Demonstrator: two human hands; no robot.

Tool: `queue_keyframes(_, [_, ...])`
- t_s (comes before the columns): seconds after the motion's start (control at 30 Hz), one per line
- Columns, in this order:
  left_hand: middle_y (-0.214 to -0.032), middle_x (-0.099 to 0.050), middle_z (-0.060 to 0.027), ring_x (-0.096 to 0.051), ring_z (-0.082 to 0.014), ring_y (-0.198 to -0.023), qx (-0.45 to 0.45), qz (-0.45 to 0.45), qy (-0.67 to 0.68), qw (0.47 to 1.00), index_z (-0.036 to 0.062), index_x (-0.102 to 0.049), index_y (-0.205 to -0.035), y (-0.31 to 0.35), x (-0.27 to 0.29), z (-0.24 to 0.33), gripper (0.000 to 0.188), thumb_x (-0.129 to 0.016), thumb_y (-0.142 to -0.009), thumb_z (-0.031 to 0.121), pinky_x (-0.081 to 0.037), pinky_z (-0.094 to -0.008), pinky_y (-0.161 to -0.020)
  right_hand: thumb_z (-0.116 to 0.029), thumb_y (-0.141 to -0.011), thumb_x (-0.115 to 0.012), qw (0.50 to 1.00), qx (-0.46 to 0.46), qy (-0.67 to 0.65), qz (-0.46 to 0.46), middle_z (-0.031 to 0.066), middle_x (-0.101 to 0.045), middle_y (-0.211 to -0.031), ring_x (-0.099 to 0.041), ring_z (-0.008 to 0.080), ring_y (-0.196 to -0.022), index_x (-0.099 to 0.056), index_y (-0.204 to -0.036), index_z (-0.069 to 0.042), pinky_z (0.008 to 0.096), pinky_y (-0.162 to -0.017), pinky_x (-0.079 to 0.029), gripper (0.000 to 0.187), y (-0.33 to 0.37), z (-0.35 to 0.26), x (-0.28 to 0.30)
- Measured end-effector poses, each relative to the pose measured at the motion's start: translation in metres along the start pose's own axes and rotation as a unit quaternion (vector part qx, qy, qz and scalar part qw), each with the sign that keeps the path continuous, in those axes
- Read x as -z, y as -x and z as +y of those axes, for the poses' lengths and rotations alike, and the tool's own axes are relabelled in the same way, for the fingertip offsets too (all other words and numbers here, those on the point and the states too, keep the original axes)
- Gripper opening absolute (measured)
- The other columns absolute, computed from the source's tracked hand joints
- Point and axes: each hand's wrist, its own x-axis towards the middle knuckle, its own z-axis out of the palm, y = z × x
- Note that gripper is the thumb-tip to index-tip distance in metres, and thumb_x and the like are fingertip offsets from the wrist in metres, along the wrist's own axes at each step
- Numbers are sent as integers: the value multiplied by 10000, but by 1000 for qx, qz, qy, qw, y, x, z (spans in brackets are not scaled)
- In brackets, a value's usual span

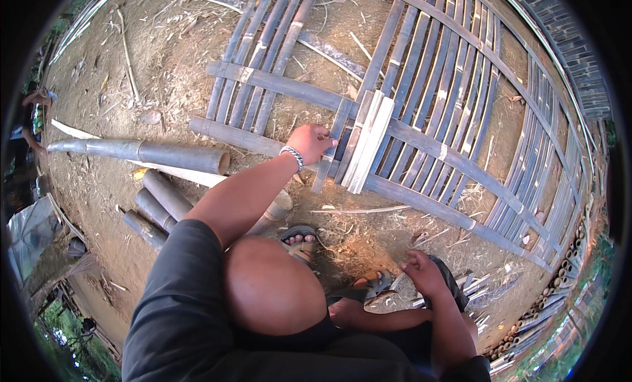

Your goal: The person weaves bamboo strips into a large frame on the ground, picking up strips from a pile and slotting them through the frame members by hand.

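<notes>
Well left of a person's left hand point(311, 145), a long bamboo pole point(151, 153) lies on the dirt ground, with shorter cut bamboo lengths point(157, 207) below it, lower left of the fingers. A braided bracelet point(293, 157) circles the wrist. The left fingers, drawn close together, meet the left edge of a dark slat point(340, 118); whether they grip it or merely touch it cannot be told. The slat lies immediately right of those fingertips, its long axis running from above and slightly right of them to below and slightly left, across the two rails of a bamboo frame point(283, 85). The left hand is by far the nearer to it. Just right of the slat, pale strips point(374, 138) lie close together in nearly the same direction. The right hand point(422, 274) hangs lower right of the left fingers, well apart from the slat, its own fingers loosely curled around nothing visible. Farther right, rows of bamboo slats point(454, 72) stretch away. No brand, label or writing can be read on the bamboo.
</notes>
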Motion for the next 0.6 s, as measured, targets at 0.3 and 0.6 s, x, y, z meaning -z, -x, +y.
queue_keyframes(0.3, [-968,-712,-137,-688,-269,-921,-85,-86,-53,991,89,-722,-1068,66,81,6,405,-751,-836,420,-530,-382,-859,-224,-899,-719,1000,16,-8,-11,117,-673,-1016,-650,180,-902,-533,-1304,-7,322,-802,-521,496,-6,-6,-7])
queue_keyframes(0.6, [-1148,-635,-19,-507,-235,-1255,-167,-82,-289,939,167,-686,-1067,181,44,-41,380,-772,-727,315,-335,-492,-1127,-192,-891,-720,996,69,38,-43,124,-663,-1049,-638,177,-920,-537,-1305,-12,324,-824,-518,488,-22,-29,-12])
